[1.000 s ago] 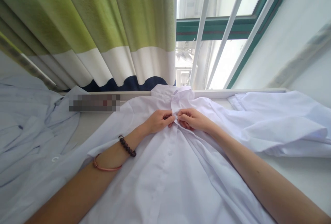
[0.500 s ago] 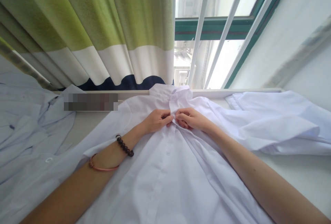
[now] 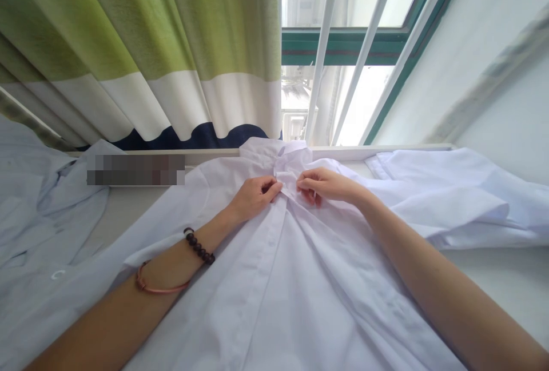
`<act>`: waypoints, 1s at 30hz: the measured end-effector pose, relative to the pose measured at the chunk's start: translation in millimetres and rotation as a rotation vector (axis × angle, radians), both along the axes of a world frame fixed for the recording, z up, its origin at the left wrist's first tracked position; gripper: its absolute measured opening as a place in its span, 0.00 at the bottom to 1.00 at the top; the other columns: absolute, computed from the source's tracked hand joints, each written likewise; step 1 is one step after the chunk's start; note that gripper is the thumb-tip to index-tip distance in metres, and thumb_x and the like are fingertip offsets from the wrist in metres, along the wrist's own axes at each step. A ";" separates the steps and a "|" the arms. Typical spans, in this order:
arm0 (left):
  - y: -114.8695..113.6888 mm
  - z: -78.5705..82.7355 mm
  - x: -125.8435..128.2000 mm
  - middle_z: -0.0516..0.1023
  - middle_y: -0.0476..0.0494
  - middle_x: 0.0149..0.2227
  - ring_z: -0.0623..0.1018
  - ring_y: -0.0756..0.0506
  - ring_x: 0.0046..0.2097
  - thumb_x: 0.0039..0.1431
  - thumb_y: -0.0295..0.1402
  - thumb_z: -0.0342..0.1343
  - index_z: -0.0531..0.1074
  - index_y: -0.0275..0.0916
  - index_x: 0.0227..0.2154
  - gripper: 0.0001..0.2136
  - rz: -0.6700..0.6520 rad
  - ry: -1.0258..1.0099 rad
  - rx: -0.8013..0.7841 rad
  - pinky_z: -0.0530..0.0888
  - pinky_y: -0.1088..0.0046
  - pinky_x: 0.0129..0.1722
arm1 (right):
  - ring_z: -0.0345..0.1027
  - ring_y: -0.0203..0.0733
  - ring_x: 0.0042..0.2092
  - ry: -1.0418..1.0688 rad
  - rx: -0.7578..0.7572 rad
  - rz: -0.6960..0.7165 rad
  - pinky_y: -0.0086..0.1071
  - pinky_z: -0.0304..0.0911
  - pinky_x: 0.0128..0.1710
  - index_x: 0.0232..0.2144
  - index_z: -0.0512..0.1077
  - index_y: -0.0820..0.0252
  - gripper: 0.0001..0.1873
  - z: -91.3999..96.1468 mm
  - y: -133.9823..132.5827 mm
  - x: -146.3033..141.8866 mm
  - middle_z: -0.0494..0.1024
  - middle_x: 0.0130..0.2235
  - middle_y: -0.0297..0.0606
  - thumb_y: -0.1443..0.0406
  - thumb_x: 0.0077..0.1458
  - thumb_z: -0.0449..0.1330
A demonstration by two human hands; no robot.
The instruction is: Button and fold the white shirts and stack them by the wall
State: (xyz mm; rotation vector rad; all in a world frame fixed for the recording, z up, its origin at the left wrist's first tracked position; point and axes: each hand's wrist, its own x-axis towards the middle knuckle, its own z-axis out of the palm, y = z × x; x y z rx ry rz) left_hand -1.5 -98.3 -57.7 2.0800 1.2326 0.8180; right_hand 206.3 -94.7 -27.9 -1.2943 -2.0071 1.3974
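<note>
1. White shirt (image 3: 231,279) before you: thin cloth, matt, softly creased.
2. Garment (image 3: 433,166) at your right: matt cloth, smooth between folds.
3. Your beaded bracelet (image 3: 198,247), left: hard-looking beads, slightly glossy; material unclear.
4. Your bangle (image 3: 163,290), left: smooth, faint sheen; metal or cord unclear.
5. Curtain (image 3: 231,28), far left: matt woven cloth.
6. Window bars (image 3: 366,45), far right: smooth, painted-looking.
7. Table (image 3: 501,279), near right: smooth, low sheen.

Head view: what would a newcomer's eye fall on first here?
Probably the green-banded curtain at the upper left, beside the barred window. Next, the white shirt spread across the middle, with the left hand pinching its front below the collar and the right hand just beside it. The dark beaded bracelet on the left wrist also stands out.
</note>
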 end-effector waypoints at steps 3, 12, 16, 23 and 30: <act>1.4 -1.9 1.1 0.69 0.53 0.20 0.67 0.52 0.25 0.60 0.41 0.49 0.67 0.37 0.21 0.16 0.001 0.010 -0.011 0.64 0.76 0.29 | 0.69 0.35 0.28 -0.142 -0.076 0.032 0.26 0.66 0.23 0.28 0.69 0.63 0.07 20.4 -1.8 15.6 0.74 0.27 0.37 0.63 0.55 0.56; -6.3 31.0 -9.4 0.74 0.50 0.26 0.71 0.49 0.28 0.57 0.49 0.50 0.70 0.39 0.25 0.18 -0.174 0.291 -0.199 0.63 0.76 0.27 | 0.65 0.35 0.22 -0.655 -0.002 0.290 0.29 0.58 0.22 0.22 0.66 0.59 0.13 35.3 -17.3 3.9 0.72 0.21 0.33 0.56 0.48 0.61; -20.0 44.3 -8.6 0.73 0.50 0.25 0.68 0.49 0.24 0.48 0.54 0.56 0.69 0.39 0.24 0.20 -0.106 0.515 -0.197 0.57 0.74 0.22 | 0.68 0.38 0.25 -0.600 0.023 0.267 0.29 0.57 0.24 0.20 0.64 0.58 0.09 36.1 -14.1 12.5 0.72 0.21 0.33 0.64 0.48 0.59; -28.1 42.6 2.7 0.73 0.48 0.27 0.69 0.47 0.25 0.50 0.55 0.53 0.67 0.40 0.24 0.20 0.009 0.654 -0.164 0.56 0.73 0.24 | 0.69 0.39 0.31 -0.361 -0.036 0.160 0.31 0.63 0.29 0.20 0.66 0.59 0.09 54.3 -16.3 33.6 0.72 0.27 0.36 0.65 0.50 0.58; -22.5 42.3 1.9 0.68 0.51 0.23 0.65 0.49 0.24 0.56 0.47 0.49 0.63 0.40 0.23 0.16 -0.061 0.531 -0.083 0.56 0.74 0.24 | 0.68 0.38 0.31 -0.155 -0.041 0.142 0.30 0.66 0.30 0.25 0.68 0.60 0.10 64.9 -21.1 34.4 0.71 0.27 0.34 0.60 0.51 0.61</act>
